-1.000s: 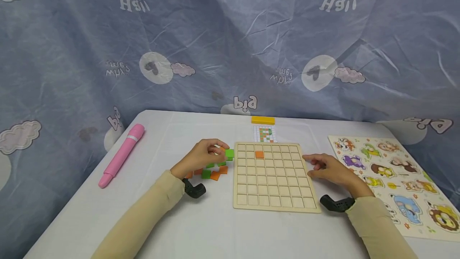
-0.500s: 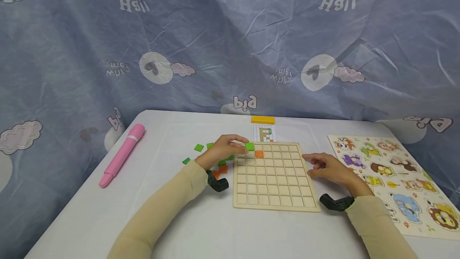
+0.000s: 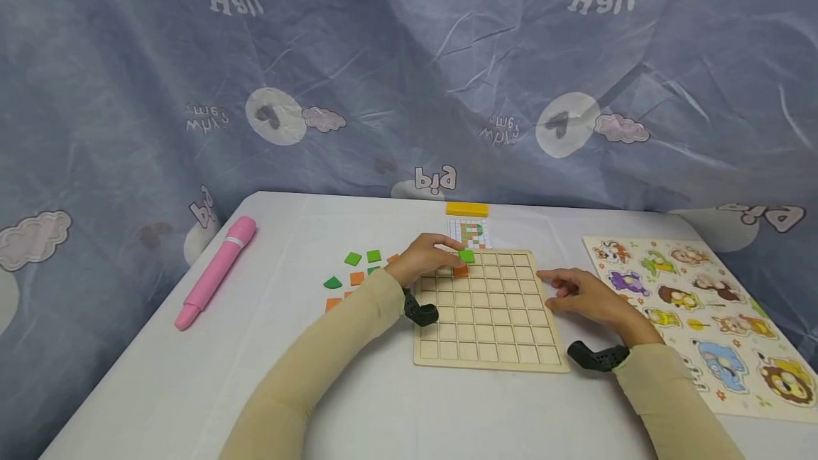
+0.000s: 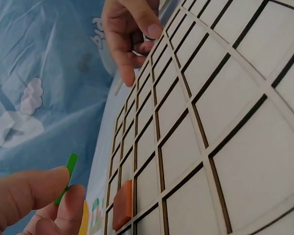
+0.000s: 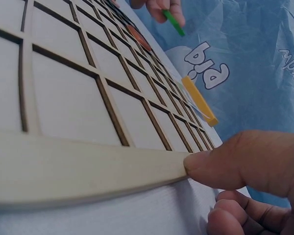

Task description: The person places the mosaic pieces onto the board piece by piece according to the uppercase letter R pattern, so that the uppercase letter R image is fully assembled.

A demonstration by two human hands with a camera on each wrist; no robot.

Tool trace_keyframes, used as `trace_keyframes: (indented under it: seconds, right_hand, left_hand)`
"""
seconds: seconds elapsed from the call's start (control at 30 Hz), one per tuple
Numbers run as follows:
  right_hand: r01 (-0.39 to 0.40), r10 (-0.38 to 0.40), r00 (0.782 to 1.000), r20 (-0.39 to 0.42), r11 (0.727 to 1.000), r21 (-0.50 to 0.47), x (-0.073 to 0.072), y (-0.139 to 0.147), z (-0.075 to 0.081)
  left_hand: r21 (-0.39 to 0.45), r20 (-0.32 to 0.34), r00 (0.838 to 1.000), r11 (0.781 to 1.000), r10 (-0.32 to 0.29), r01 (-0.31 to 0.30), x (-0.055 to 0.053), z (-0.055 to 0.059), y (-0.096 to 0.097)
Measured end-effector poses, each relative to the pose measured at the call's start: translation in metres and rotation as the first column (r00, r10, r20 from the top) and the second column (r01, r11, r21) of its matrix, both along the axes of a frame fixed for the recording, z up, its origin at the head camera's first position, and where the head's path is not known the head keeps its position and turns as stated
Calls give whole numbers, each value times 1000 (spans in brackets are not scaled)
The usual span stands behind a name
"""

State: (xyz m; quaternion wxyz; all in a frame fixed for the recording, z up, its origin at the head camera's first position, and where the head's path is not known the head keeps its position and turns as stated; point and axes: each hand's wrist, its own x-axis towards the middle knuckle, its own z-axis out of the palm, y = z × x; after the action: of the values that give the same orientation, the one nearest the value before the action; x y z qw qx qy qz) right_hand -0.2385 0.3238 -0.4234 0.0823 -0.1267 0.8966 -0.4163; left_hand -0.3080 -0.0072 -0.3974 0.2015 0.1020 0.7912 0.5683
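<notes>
Between thumb and fingers, my left hand (image 3: 431,255) pinches a green square tile (image 3: 467,256) over the far rows of the wooden grid board (image 3: 488,368). In the left wrist view the tile (image 4: 72,166) is seen edge-on, held above the board's surface. An orange square tile (image 4: 122,205) sits in one cell of the board, just below the held tile in the head view. At the board's right edge is my right hand (image 3: 588,300); its thumb (image 5: 206,166) touches the rim in the right wrist view, and nothing is gripped.
Loose green and orange tiles (image 3: 356,279) lie left of the board, partly hidden by the left arm. A printed pattern card (image 3: 469,233) and yellow block (image 3: 467,209) stand behind it. A pink stick (image 3: 217,272) lies far left, an animal puzzle board (image 3: 709,318) right.
My left hand has carried the green tile from the loose pile rightward over the board's far rows. The right hand has stayed at the board's edge.
</notes>
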Motion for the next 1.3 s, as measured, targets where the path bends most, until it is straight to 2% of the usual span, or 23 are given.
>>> trace_keyframes:
  seconds: [0.2,0.33,0.5,0.97,1.13,1.3]
  right_hand:
    - [-12,12,1000,-6,1000,-12,-1,2,-1]
    - [-15,15,1000,-3,1000,-10,-1,3,-1]
    - [-9,9,1000,5,1000,0,-2,1,-1]
    - [-3,3,1000,1,1000,12,0,2,0]
    - [4,-5,1000,8,1000,10,0,1,1]
    - [11,-11,1000,20,1000,1,0,0,2]
  left_hand:
    - [-44,-31,999,999,-25,24,-3,0,9]
    - [-102,-39,998,994,-48,44,-4,-2,14]
    - [-157,-61,997,987,-54,44,-6,-6,16]
    - [-312,-161,980,948,-115,60,-5,-4,22]
    - [-387,-192,975,922,-115,32,-3,-4,24]
    - [-424,-211,970,905,-122,21,-2,-5,26]
